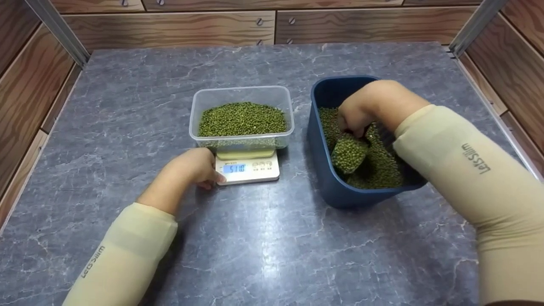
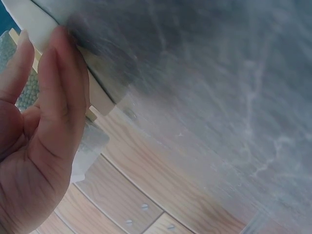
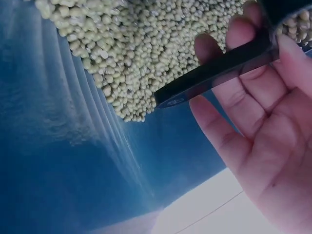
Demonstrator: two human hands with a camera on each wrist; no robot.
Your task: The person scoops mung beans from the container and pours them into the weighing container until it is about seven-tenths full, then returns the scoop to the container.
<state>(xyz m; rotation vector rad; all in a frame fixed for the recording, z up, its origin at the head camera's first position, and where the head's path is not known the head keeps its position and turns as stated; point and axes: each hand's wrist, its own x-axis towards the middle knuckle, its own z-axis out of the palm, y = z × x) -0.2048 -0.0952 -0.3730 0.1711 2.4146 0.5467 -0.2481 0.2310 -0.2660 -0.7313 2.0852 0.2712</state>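
My left hand (image 1: 193,165) grips the left edge of a white kitchen scale (image 1: 272,168), its thumb on the front left corner beside the lit display. On the scale's platform stands a clear plastic box (image 1: 281,95) holding green mung beans (image 1: 242,119). My right hand (image 1: 361,108) reaches down into a deep blue bin (image 1: 335,189) and holds a scoop by its black handle (image 3: 209,73). Heaped mung beans (image 1: 349,154) fill the scoop, hiding most of its bowl. More beans (image 3: 146,53) lie loose in the bin around it.
The marbled grey tabletop (image 1: 136,110) carries the scale on the left of the blue bin, with a gap between them. Wood-patterned panels (image 1: 170,27) enclose the back and both sides.
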